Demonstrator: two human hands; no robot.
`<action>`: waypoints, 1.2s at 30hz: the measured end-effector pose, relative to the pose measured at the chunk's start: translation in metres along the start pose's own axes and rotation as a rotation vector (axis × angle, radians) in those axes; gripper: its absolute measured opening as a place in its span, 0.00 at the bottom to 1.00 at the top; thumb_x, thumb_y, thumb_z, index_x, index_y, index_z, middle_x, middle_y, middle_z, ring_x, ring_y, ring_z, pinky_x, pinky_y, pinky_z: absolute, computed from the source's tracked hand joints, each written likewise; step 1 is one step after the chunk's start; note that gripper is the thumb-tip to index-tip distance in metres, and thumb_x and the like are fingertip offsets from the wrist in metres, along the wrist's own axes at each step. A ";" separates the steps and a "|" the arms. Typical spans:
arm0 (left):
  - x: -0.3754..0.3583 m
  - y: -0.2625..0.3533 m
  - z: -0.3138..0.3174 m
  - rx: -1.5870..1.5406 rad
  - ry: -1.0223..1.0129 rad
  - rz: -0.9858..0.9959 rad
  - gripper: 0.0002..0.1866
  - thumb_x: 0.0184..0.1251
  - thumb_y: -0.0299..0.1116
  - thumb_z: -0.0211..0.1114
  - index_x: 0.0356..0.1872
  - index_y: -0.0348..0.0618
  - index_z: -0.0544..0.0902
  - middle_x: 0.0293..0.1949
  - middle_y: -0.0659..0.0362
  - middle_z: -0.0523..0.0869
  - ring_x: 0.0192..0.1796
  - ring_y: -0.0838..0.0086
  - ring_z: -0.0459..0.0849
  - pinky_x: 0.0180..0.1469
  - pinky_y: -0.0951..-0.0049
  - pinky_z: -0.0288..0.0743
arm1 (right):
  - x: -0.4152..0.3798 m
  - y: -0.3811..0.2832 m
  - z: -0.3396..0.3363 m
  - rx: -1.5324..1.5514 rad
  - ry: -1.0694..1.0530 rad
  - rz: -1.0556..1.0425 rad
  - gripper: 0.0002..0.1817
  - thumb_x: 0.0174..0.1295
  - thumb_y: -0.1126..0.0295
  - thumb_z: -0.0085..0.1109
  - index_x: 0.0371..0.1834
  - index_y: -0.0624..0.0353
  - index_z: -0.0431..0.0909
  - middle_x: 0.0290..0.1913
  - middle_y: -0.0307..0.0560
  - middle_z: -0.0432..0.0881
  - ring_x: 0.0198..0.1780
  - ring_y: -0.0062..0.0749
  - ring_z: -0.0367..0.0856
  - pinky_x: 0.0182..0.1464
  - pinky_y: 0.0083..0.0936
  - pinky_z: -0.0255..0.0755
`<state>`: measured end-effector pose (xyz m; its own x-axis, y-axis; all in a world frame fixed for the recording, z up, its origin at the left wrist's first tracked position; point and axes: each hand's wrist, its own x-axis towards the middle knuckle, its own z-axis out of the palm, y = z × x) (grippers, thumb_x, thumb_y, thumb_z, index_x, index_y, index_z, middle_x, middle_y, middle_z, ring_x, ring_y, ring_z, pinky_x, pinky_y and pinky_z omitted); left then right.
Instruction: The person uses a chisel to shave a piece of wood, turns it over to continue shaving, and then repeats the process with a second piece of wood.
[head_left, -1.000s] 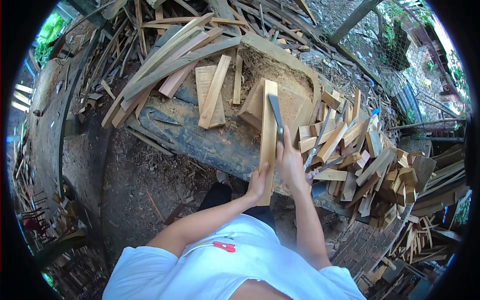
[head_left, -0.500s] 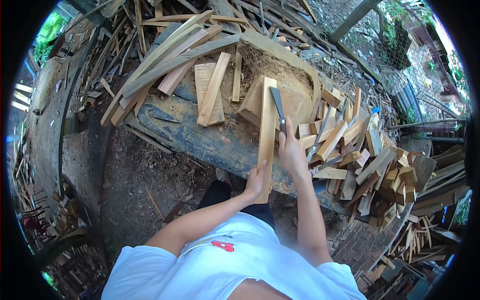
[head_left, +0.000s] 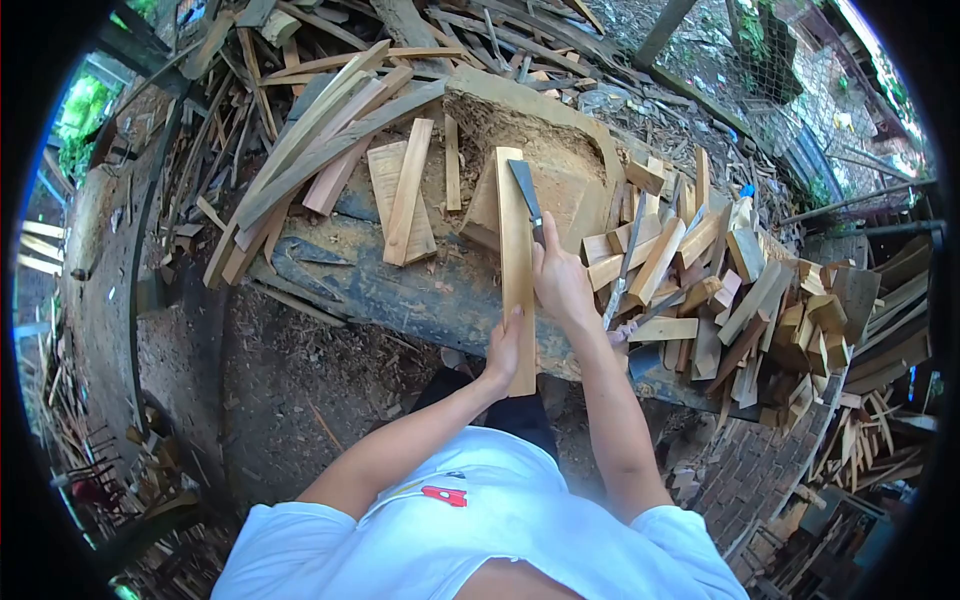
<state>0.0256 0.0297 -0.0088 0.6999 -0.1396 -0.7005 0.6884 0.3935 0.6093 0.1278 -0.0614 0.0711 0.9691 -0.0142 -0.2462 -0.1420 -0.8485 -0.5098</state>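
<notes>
A long pale wooden board (head_left: 515, 255) stands tilted before me, its far end over a thick wooden block (head_left: 570, 200) on the workbench. Near its lower end my left hand (head_left: 504, 352) is closed around the board's left edge. My right hand (head_left: 563, 285) grips the handle of a chisel (head_left: 523, 188) with a dark, flared blade. That blade lies against the board's face close to its top end. One finger of the right hand stretches along the handle toward the blade.
Left of the block lie a wide wood piece and a narrow slat (head_left: 409, 190). Long curved planks (head_left: 315, 145) are stacked farther left. A heap of short wood offcuts (head_left: 740, 290) covers the bench's right side, and scrap wood (head_left: 560, 50) is piled behind.
The view has shifted a little, so the bench and board sit further left. Both hands keep their holds, and the chisel blade remains near the board's top end.
</notes>
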 end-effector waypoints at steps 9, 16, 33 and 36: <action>0.010 -0.004 -0.005 0.012 0.033 0.120 0.27 0.77 0.59 0.45 0.42 0.41 0.74 0.22 0.57 0.78 0.19 0.70 0.80 0.20 0.70 0.77 | -0.051 0.013 0.012 -0.038 0.036 -0.017 0.32 0.72 0.58 0.45 0.77 0.49 0.52 0.29 0.70 0.82 0.32 0.67 0.83 0.36 0.56 0.77; 0.004 0.011 0.008 -0.027 -0.041 0.015 0.28 0.77 0.60 0.43 0.41 0.41 0.72 0.21 0.56 0.77 0.19 0.69 0.80 0.20 0.69 0.79 | 0.012 0.011 0.017 -0.047 0.087 -0.022 0.32 0.71 0.60 0.46 0.77 0.49 0.52 0.30 0.67 0.83 0.33 0.65 0.84 0.35 0.55 0.78; 0.005 0.011 -0.004 -0.050 -0.073 -0.057 0.28 0.76 0.61 0.44 0.50 0.42 0.72 0.22 0.57 0.76 0.19 0.71 0.79 0.21 0.70 0.77 | -0.014 0.007 0.008 -0.035 -0.007 -0.001 0.30 0.72 0.58 0.45 0.76 0.49 0.54 0.30 0.68 0.83 0.34 0.68 0.83 0.40 0.58 0.77; 0.002 0.011 -0.006 -0.039 -0.072 -0.061 0.28 0.76 0.60 0.43 0.50 0.41 0.72 0.22 0.57 0.76 0.19 0.71 0.78 0.21 0.70 0.77 | 0.002 -0.004 0.000 -0.043 -0.032 0.015 0.31 0.72 0.58 0.45 0.76 0.49 0.53 0.30 0.68 0.83 0.34 0.68 0.83 0.40 0.58 0.77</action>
<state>0.0331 0.0391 -0.0054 0.6699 -0.2291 -0.7063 0.7231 0.4174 0.5504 0.1307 -0.0583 0.0725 0.9599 -0.0112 -0.2801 -0.1471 -0.8705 -0.4696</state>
